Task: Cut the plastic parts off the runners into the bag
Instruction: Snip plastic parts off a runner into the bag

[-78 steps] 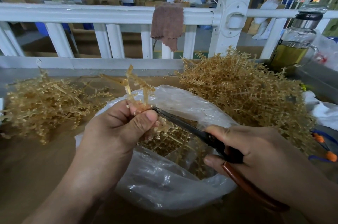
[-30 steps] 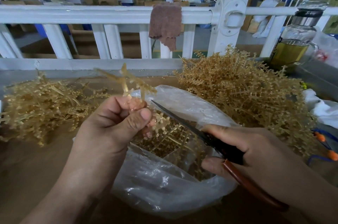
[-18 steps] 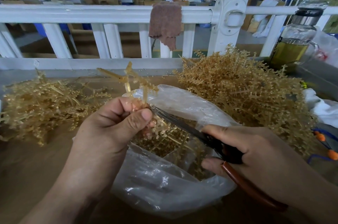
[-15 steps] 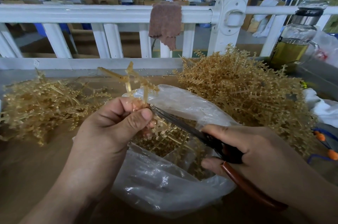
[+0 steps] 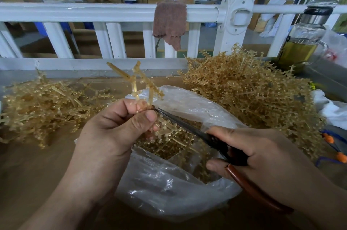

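My left hand (image 5: 114, 128) pinches a tan plastic runner (image 5: 139, 83) upright over the mouth of a clear plastic bag (image 5: 169, 188). My right hand (image 5: 259, 156) grips scissors (image 5: 202, 136) with black blades and red-brown handles. The blade tips touch the runner just beside my left thumb. Cut tan parts (image 5: 174, 143) lie inside the bag, partly hidden by my left fingers.
A big heap of tan runners (image 5: 249, 92) lies at the right, a flatter heap (image 5: 43, 104) at the left, both on the brown table (image 5: 28, 173). A white railing (image 5: 105, 12) with a brown cloth (image 5: 169, 21) stands behind. A glass jug (image 5: 302, 42) sits far right.
One second ago the scissor tips were away from the runner; they have moved in against it by my left thumb. The runner has tilted slightly. The bag has not moved.
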Demonstrator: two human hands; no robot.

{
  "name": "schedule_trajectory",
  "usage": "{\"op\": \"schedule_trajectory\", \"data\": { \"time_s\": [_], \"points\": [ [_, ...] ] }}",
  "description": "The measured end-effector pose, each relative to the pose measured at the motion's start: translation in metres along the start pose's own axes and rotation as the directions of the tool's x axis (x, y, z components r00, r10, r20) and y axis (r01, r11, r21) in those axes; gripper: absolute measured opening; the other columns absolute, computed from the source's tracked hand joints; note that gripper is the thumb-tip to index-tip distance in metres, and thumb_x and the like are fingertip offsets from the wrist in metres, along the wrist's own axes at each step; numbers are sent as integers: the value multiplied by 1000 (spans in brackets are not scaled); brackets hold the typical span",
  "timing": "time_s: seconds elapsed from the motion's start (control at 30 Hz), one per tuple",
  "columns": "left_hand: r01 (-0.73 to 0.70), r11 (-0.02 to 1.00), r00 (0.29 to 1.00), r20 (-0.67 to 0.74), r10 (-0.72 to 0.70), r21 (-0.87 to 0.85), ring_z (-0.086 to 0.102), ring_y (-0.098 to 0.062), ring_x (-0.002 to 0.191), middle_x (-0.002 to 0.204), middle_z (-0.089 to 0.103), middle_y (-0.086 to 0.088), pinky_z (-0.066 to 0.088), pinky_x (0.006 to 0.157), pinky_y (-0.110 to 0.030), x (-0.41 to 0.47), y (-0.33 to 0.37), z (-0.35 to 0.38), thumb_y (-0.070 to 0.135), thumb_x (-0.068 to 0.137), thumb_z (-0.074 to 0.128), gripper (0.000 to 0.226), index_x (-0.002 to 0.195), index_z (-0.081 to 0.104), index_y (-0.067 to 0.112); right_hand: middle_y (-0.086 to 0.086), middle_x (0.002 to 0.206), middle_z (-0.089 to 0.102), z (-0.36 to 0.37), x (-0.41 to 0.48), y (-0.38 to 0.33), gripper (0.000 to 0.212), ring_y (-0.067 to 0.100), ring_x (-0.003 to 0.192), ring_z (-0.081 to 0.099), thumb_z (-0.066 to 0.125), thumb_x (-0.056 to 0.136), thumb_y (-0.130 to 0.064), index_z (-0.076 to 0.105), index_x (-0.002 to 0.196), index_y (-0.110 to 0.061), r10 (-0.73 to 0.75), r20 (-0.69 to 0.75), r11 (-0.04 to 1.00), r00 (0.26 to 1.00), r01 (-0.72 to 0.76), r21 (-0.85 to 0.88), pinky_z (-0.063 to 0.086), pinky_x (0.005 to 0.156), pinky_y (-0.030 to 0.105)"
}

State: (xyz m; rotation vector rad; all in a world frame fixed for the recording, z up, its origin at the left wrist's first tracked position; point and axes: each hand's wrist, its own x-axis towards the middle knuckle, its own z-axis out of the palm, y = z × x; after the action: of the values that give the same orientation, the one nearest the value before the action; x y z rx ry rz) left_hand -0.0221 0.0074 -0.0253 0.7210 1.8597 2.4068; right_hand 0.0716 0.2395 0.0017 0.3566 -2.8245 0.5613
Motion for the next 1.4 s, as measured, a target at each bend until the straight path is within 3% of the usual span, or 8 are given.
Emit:
{"op": "schedule_trajectory", "data": {
  "time_s": [0.37,0.6,0.7,0.8,0.93,1.03,1.17,1.4],
  "points": [
    [16,999,999,-29,-17,-41,65,-9,70,74,68,4,54,66,-19,-1,1,1,51,57,93,35,71,70,28,-19,67,60,-3,1,-6,52,0,62,56,49,80,-65,65,118,-34,-1,-19,1000,1000,1,-10,45,53,20],
    [36,998,999,-8,-36,-57,64,-10,70,74,67,5,54,68,-20,-1,1,0,38,70,86,21,71,69,26,-20,73,65,0,0,-5,53,-3,65,59,49,82,-66,63,122,-35,7,-14,1000,1000,-7,8,47,59,18],
    [42,998,999,7,-42,-38,65,-11,72,75,67,4,55,72,-22,0,1,-1,37,77,77,14,73,70,25,-19,73,63,4,1,-4,55,-2,68,59,50,79,-70,55,125,-40,41,10,998,999,-42,45,47,59,19],
    [52,999,999,-13,-52,-11,68,-18,82,84,71,-3,55,81,-35,0,0,-2,41,81,72,18,77,73,24,-14,84,70,3,1,-1,61,1,74,64,47,77,-78,44,130,-50,70,19,992,997,-72,105,49,62,22],
    [45,997,999,-7,-46,-67,68,-18,82,84,70,-5,57,72,-28,2,-1,-1,32,78,75,10,82,74,23,-12,83,67,0,1,-2,37,2,69,64,49,77,-77,42,113,-74,61,-45,979,997,-51,199,47,55,21],
    [62,989,998,38,-57,-133,67,-14,75,80,69,-4,56,67,-26,2,1,0,28,74,82,15,83,73,21,-15,87,67,0,0,-8,39,-1,73,64,48,77,-78,36,114,-77,62,-13,981,998,-59,184,49,58,20],
    [108,983,990,107,-93,-147,66,-14,72,76,66,-5,55,67,-23,-1,5,1,38,61,93,34,81,72,20,-15,93,69,6,1,-7,39,2,77,65,44,73,-82,32,109,-80,84,62,983,995,-93,160,53,60,28],
    [136,960,988,103,-114,-245,67,-13,74,79,67,-5,57,69,-24,1,5,1,32,63,92,26,74,70,20,-22,100,68,8,2,0,44,-1,84,66,41,66,-89,29,109,-84,100,116,972,988,-122,200,56,69,28]
  ]
}}
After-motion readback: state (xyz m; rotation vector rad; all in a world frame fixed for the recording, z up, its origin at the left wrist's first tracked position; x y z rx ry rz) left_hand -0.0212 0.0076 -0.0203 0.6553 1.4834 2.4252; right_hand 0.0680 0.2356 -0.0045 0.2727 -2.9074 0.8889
